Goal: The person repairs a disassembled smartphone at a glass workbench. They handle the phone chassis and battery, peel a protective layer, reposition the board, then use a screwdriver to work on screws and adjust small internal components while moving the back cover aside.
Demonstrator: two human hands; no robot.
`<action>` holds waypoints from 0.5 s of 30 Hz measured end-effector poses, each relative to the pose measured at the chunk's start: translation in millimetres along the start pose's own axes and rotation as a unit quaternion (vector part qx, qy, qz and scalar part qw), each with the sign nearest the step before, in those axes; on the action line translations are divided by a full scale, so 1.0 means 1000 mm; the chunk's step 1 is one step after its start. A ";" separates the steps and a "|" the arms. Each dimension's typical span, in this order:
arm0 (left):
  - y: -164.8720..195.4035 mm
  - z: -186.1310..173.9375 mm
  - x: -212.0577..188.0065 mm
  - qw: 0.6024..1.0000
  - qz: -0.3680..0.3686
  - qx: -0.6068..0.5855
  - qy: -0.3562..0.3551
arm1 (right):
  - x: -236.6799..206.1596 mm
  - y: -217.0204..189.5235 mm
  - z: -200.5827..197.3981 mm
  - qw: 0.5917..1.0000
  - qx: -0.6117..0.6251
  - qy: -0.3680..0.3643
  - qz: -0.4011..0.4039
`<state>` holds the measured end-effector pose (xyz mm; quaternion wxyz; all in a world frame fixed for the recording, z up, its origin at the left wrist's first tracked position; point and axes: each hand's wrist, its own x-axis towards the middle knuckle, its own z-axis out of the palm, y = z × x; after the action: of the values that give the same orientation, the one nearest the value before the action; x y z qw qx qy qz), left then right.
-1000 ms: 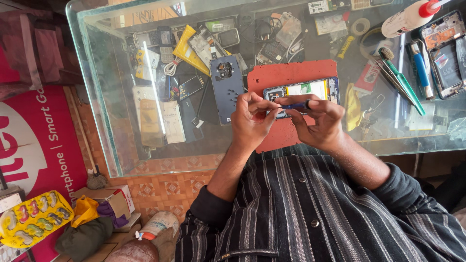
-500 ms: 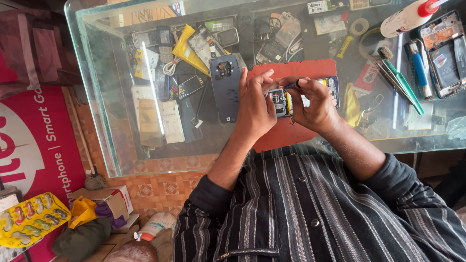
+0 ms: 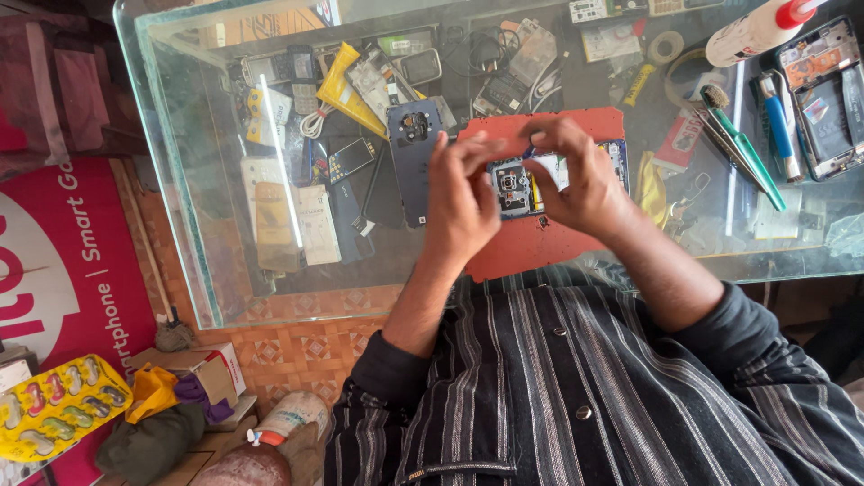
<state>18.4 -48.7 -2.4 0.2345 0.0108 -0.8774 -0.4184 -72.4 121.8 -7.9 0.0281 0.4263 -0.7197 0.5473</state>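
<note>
An opened smartphone (image 3: 517, 184) with its circuit board and camera module showing is held over a red work mat (image 3: 540, 243) on the glass table. My left hand (image 3: 461, 193) grips the phone's left end. My right hand (image 3: 576, 175) covers its right part, fingertips pinched at the top edge near the board. A dark blue phone back cover (image 3: 412, 157) lies on the glass just left of the mat, apart from both hands.
The glass table (image 3: 207, 270) carries phone parts, yellow cables (image 3: 346, 90), a green-handled brush (image 3: 742, 144), a blue tool (image 3: 776, 126), a white bottle with a red cap (image 3: 751, 31) and another opened phone (image 3: 823, 94) at right. Boxes and a yellow tray (image 3: 58, 409) sit on the floor at left.
Both hands have lifted the phone off the mat and turned it. My right hand has shifted over its right half, and the fingers now pinch at its top edge.
</note>
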 end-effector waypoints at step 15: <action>-0.032 -0.089 0.011 0.988 -0.032 0.144 -0.036 | 0.002 0.003 0.002 0.997 -0.059 0.001 -0.043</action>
<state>40.6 -137.0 26.7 0.1851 0.0571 -0.9357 -0.2949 -74.3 118.9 -10.0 0.0774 0.4542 -0.7317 0.5023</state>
